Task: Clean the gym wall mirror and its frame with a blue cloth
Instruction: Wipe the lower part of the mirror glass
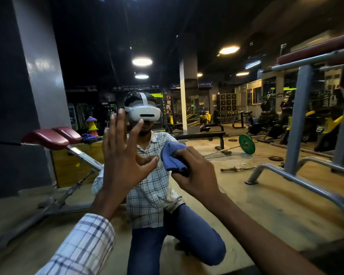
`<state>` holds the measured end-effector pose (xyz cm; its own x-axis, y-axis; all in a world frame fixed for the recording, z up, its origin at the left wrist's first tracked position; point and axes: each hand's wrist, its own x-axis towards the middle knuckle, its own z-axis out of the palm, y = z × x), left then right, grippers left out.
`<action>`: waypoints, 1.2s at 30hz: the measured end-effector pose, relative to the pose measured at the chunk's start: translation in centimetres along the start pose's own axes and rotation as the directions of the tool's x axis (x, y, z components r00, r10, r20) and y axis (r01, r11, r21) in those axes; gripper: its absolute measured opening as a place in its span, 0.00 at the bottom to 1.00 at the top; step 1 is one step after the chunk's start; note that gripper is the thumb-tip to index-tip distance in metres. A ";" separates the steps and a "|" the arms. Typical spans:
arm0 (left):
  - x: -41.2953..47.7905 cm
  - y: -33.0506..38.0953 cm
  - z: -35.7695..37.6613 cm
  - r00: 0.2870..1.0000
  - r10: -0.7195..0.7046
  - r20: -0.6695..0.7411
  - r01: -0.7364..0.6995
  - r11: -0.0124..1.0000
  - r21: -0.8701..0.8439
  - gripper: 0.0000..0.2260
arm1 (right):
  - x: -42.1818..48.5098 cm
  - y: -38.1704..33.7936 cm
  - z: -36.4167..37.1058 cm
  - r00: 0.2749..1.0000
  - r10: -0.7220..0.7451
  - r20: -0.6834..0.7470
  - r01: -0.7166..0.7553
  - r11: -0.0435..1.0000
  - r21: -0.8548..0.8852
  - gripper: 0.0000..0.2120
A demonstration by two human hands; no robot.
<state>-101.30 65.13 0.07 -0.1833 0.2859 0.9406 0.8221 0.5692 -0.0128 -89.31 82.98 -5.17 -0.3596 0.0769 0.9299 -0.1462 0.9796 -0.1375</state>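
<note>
The wall mirror (216,100) fills almost the whole view and reflects a kneeling person in a checked shirt and a white headset. My left hand (123,155) is raised flat with its fingers spread, palm against the glass. My right hand (195,171) grips a bunched blue cloth (173,157) and holds it against the mirror just right of the left hand. The mirror's frame is not visible.
A grey metal machine frame (298,124) with a maroon pad stands close on the right. Reflected in the glass are a red-padded bench (54,137), a barbell with a green plate (246,144), a pillar (189,96) and rows of gym machines.
</note>
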 end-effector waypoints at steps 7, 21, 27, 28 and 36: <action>0.0 0.5 -0.7 0.999 -0.016 0.034 0.017 1.000 -0.025 0.49 | 3.6 3.1 -4.8 0.907 -0.330 0.263 0.364 0.927 -0.093 0.22; 0.1 1.0 -0.9 0.995 -0.071 0.073 0.072 0.997 -0.010 0.48 | 12.2 6.9 -11.2 0.985 -0.118 -0.125 0.121 0.992 0.021 0.18; 0.1 1.3 -1.0 0.989 -0.100 0.105 0.102 0.995 -0.011 0.50 | 3.0 6.4 -6.7 0.974 -0.199 0.108 0.187 0.976 0.114 0.18; 0.0 1.3 -1.1 0.988 -0.105 0.110 0.106 0.994 -0.010 0.50 | 1.5 6.6 -6.7 0.918 -0.280 0.280 0.269 0.960 0.081 0.17; -0.1 1.8 -0.9 0.989 -0.120 0.088 0.118 0.993 0.030 0.52 | 0.3 11.1 -10.6 0.981 0.120 -0.154 -0.111 0.992 0.062 0.15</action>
<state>-99.29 65.42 0.25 -0.3269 0.2821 0.9019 0.7785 0.6215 0.0877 -81.30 95.82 -2.76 -0.2279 0.2212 0.9482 -0.1618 0.9517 -0.2609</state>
